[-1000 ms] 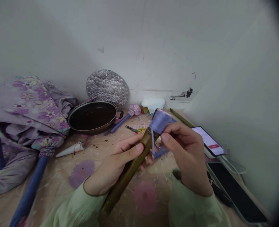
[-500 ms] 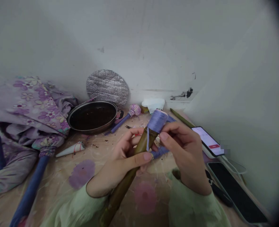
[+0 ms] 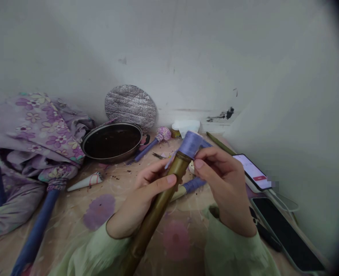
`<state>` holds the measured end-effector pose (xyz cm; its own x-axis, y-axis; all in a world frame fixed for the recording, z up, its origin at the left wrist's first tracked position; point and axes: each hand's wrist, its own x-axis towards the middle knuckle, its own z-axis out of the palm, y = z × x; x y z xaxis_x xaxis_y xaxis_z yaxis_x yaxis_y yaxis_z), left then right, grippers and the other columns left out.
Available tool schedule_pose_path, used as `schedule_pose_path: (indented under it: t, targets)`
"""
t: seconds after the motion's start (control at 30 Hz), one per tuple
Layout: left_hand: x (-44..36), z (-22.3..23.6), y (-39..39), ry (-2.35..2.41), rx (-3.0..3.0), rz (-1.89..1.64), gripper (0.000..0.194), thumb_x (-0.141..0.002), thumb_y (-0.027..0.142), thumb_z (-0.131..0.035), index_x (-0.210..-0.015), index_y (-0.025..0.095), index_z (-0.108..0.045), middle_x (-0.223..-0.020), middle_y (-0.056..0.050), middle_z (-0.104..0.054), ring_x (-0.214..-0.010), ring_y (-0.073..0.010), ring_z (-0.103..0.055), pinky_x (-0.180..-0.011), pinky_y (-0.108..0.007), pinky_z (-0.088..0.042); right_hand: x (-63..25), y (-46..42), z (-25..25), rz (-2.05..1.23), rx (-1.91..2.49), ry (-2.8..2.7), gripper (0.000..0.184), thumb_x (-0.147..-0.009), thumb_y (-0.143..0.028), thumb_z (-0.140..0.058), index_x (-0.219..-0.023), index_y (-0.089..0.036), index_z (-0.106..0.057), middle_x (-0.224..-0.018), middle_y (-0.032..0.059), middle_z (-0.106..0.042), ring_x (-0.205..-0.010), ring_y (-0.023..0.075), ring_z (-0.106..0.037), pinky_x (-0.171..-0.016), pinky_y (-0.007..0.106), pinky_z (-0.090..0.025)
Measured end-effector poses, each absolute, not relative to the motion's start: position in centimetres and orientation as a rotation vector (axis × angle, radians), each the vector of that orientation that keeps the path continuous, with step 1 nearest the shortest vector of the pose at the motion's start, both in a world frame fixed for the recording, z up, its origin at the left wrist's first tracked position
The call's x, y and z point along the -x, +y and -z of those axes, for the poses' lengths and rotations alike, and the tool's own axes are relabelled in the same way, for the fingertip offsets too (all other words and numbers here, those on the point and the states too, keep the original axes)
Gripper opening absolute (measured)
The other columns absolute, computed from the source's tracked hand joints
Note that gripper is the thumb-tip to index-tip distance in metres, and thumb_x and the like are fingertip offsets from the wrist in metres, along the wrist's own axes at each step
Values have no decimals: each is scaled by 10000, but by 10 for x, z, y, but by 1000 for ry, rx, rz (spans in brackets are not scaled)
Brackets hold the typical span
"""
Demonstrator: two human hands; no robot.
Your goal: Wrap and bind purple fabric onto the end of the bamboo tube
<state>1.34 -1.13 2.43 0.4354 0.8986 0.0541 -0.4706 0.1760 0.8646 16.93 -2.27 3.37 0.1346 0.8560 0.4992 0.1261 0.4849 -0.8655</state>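
Observation:
A brown-green bamboo stick point(image 3: 155, 214) slants up from the bottom edge, its top end wound in purple thread point(image 3: 190, 144). Wrapped around the stick below the winding is my left hand point(image 3: 146, 195), its thumb lying along the front. At the winding's lower right edge, my right hand point(image 3: 221, 184) pinches the purple thread between thumb and forefinger; the strand itself is mostly hidden. A short loose thread end sticks out on the stick's left side. Behind the hands lies another stick, partly covered with purple wrapping point(image 3: 195, 184).
Left of my hands are a dark pan point(image 3: 112, 143), a white cone of thread point(image 3: 84, 181) and flowered cloth point(image 3: 40, 122) with purple-wrapped handles. Small scissors point(image 3: 158, 155) lie behind. To the right are a lit phone point(image 3: 254, 171) and a dark phone point(image 3: 287, 234).
The bamboo stick has turned in my left hand, so the loose thread end has gone from its front to its left side. My left thumb has shifted slightly left and up.

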Motion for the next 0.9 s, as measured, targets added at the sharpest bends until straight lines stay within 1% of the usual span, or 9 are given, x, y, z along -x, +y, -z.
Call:
schedule_pose_path:
  t: [0.17,0.37,0.47,0.53,0.6,0.67,0.73,0.83,0.9]
  targets:
    - [-14,-22,-9,409,-893,-1027,332,-761,214,-652,-1086,151,-631,-846,-65,-692,-678,-121,-628,-628,-202,-477,-168,-23,-35,-695,921,-1342,90,-809,-142,-586,-740,-199,-594,-599,-50,-522,-509,60,-475,-486,186,-413]
    - [-14,-23,-10,344,-895,-987,409,-831,236,-569,-1216,150,-464,-852,-88,-687,-651,-135,-636,-629,-238,-498,-169,-22,-34,-689,927,-1334,78,-807,-164,-590,-737,-200,-588,-590,-45,-522,-502,72,-483,-477,197,-420]
    - [-14,-23,-11,289,-881,-951,427,-863,262,-523,-1260,182,-388,-850,-86,-674,-612,-127,-618,-527,-208,-489,-170,-22,-34,-681,943,-1333,75,-803,-171,-592,-733,-196,-587,-590,-45,-512,-503,73,-473,-479,199,-419]
    - [-13,-24,-12,237,-851,-912,410,-897,262,-453,-1289,213,-341,-871,-88,-658,-590,-118,-602,-423,-160,-448,-170,-22,-33,-686,945,-1335,78,-806,-176,-591,-730,-195,-586,-590,-45,-504,-505,71,-462,-479,197,-413]
    - [-12,-26,-13,207,-811,-876,391,-926,243,-373,-1312,227,-313,-882,-92,-643,-567,-102,-582,-363,-117,-400,-169,-21,-33,-702,925,-1338,80,-812,-189,-593,-733,-197,-585,-594,-47,-502,-508,68,-453,-479,192,-406]
    - [-10,-27,-13,184,-776,-846,385,-938,222,-325,-1322,219,-309,-873,-92,-632,-540,-83,-559,-353,-96,-385,-169,-21,-32,-733,900,-1335,74,-816,-209,-600,-744,-203,-588,-610,-48,-512,-512,64,-446,-480,187,-400]
    - [-8,-28,-13,159,-744,-823,389,-941,203,-298,-1330,213,-310,-869,-94,-626,-532,-73,-549,-355,-84,-382,-169,-21,-32,-784,884,-1331,27,-819,-239,-608,-807,-216,-612,-635,-48,-526,-522,63,-446,-483,184,-397]
    - [-4,-28,-10,86,-689,-768,378,-938,189,-287,-1307,218,-363,-881,-90,-621,-532,-67,-548,-351,-77,-389,-171,-20,-31,-903,869,-1358,176,-822,-299,-610,-984,-236,-634,-670,-38,-532,-556,73,-463,-490,193,-399]
    - [-2,-26,-6,16,-650,-673,334,-934,191,-279,-1202,185,-479,-859,-78,-616,-496,-56,-533,-330,-80,-388,-172,-20,-31,-969,855,-1393,225,-824,-332,-605,-1022,-232,-639,-684,-27,-537,-562,77,-461,-486,199,-392]
